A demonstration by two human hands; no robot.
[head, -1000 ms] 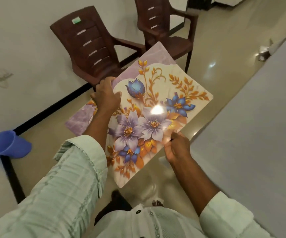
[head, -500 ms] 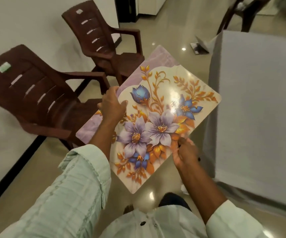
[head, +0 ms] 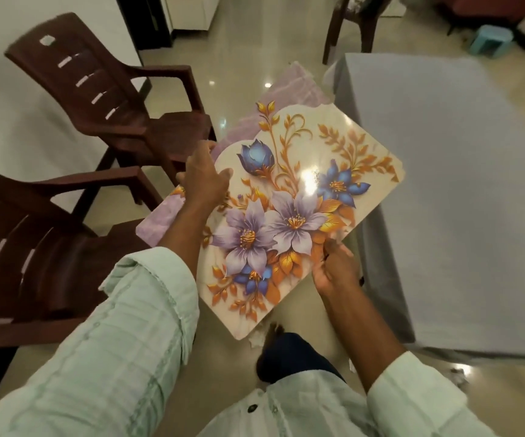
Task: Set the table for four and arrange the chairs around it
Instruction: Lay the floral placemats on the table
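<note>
Table (head: 444, 184) nearer | hands: left (head: 204, 181), right (head: 333, 269) gripping placemats (head: 286, 200) | lower mats hidden

Cream, purple, blue and orange over dark brown and grey

The floral placemat (head: 302, 197) is glossy cream, printed with pale purple and deep blue flowers among orange-gold leaves and scrolls; a mat beneath it (head: 292, 93) shows mottled lilac. Two plastic armchairs (head: 122, 121) are dark reddish brown. The table cover (head: 460, 184) is plain grey. The sleeves (head: 122, 342) are pale mint green with faint checks. The floor (head: 245, 36) is shiny beige.
</note>
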